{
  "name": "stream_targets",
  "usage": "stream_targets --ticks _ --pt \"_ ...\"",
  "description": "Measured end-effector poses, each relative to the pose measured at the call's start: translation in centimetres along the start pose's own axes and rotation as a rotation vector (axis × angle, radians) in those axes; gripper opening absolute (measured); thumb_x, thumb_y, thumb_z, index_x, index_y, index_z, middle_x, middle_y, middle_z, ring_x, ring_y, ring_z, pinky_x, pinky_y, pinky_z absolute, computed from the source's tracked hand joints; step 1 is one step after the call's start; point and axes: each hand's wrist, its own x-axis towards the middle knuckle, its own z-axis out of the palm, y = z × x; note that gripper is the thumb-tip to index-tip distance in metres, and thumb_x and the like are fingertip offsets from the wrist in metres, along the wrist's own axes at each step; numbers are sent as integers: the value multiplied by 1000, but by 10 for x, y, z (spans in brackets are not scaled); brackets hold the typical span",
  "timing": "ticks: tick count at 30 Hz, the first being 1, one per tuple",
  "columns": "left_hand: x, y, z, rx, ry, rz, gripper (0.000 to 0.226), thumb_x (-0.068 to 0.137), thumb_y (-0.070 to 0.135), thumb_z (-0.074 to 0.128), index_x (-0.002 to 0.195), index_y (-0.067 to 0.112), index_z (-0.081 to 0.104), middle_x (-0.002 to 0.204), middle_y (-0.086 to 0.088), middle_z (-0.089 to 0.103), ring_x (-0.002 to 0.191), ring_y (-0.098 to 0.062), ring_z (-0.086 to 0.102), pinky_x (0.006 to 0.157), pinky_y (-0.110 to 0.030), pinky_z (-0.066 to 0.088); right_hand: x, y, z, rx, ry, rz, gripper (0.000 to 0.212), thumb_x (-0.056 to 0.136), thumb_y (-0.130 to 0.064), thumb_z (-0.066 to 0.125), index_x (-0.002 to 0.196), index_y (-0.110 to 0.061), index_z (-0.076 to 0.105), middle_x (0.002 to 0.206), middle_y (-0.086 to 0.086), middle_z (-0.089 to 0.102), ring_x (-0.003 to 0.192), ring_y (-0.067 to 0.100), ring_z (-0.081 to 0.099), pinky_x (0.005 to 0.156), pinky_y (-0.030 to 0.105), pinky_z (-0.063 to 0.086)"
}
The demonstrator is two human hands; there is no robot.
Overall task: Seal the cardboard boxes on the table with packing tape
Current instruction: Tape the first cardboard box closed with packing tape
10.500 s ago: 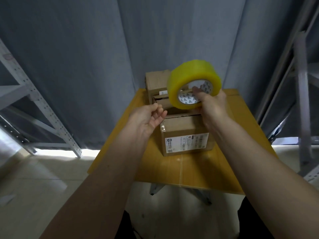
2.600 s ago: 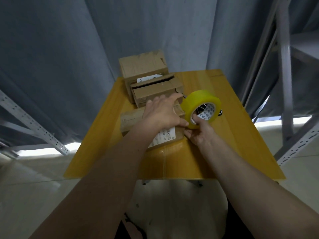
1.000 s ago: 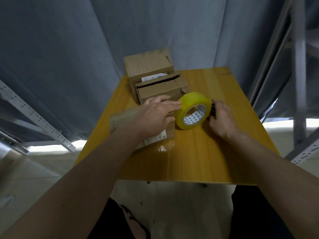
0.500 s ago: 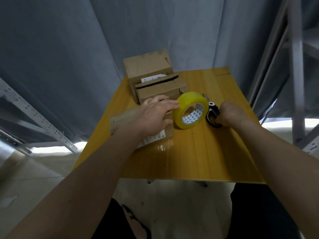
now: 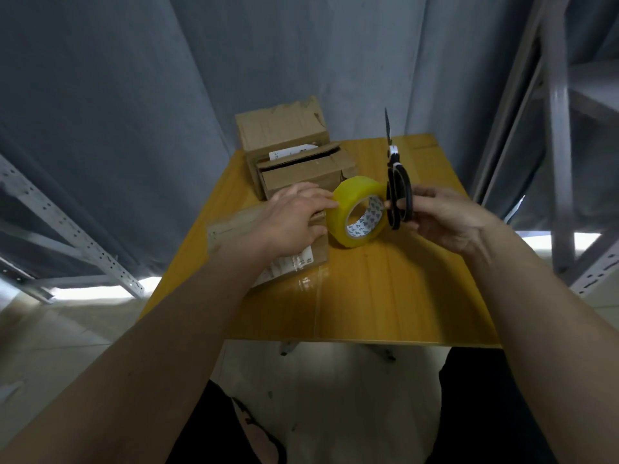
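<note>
A flat cardboard box [image 5: 234, 226] lies on the yellow table [image 5: 385, 296] under my left hand [image 5: 291, 219], whose straight fingers press on its top and touch the yellow tape roll [image 5: 358, 212]. The roll stands on edge against the box's right end. My right hand [image 5: 449, 219] grips black scissors [image 5: 397, 182] by the handles, blades pointing up, just right of the roll. Two more cardboard boxes [image 5: 308, 172] sit behind; the nearer one has a loose flap.
Grey curtains hang behind the table. Metal shelving frames stand at the left [image 5: 67, 229] and right [image 5: 562, 162]. The table's front half is bare wood. Pale floor lies below.
My right hand has picked the scissors up from the table and raised them upright beside the roll. My left hand has stayed on the box and roll.
</note>
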Motion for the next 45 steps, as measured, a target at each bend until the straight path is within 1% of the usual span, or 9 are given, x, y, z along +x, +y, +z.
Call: stream_targets --ticks 3,7,11,17,20,29,34,38,45 --pt "0 2 -2 25 -17 -8 50 91 34 62 139 39 45 153 14 31 144 -12 16 116 -41 11 -7 3 15 -7 -169 25 54 72 0 66 123 -12 56 92 8 66 85 18 64 77 30 54" --pt "-3 5 -4 3 33 -107 61 84 35 70 138 45 44 160 9 5 147 -22 3 115 -48 17 -5 20 45 69 -212 103 39 80 -5 67 117 -14 57 81 4 61 75 15 61 70 28 55" --pt "-6 9 -4 -16 96 -177 75 79 35 75 143 41 37 155 3 21 143 -23 19 113 -46 24 -6 33 52 66 -209 157 38 82 -1 65 118 -10 56 80 8 64 72 20 64 72 30 58" --pt "-1 -7 -15 -88 -28 -184 75 77 33 77 142 39 39 149 5 33 137 -20 29 110 -44 32 -15 48 50 29 -343 245 64 75 -64 61 110 -12 52 74 8 54 65 19 53 56 27 50" --pt "4 -11 -21 -111 -102 -186 73 77 31 78 139 47 41 147 3 31 137 -21 26 112 -44 28 -14 50 51 -19 -392 271 76 69 -77 53 108 -11 51 77 12 54 67 23 54 56 29 50" --pt "13 -13 -29 -181 -192 -231 71 74 24 81 131 49 48 142 1 31 134 -24 28 113 -51 27 -18 50 33 7 -524 253 78 74 -79 42 105 -9 55 76 13 53 67 24 49 56 29 43" --pt "14 -11 -28 -87 -239 -223 86 78 28 77 142 56 27 149 -3 25 137 -28 25 113 -52 25 -24 53 27 -78 -589 244 78 78 -77 39 113 -8 51 74 14 49 64 25 46 53 31 32" --pt "17 -8 -29 29 -307 -215 84 82 32 73 142 61 21 155 -1 17 142 -28 17 113 -53 18 -28 49 24 -168 -670 264 86 72 -79 53 118 -6 49 71 15 57 57 25 59 53 31 41" --pt "25 0 -28 45 -337 -226 92 80 24 76 141 62 18 159 4 4 145 -30 10 115 -59 18 -26 42 27 -256 -587 346 75 79 -74 38 111 -8 54 73 17 55 64 31 57 44 27 49"
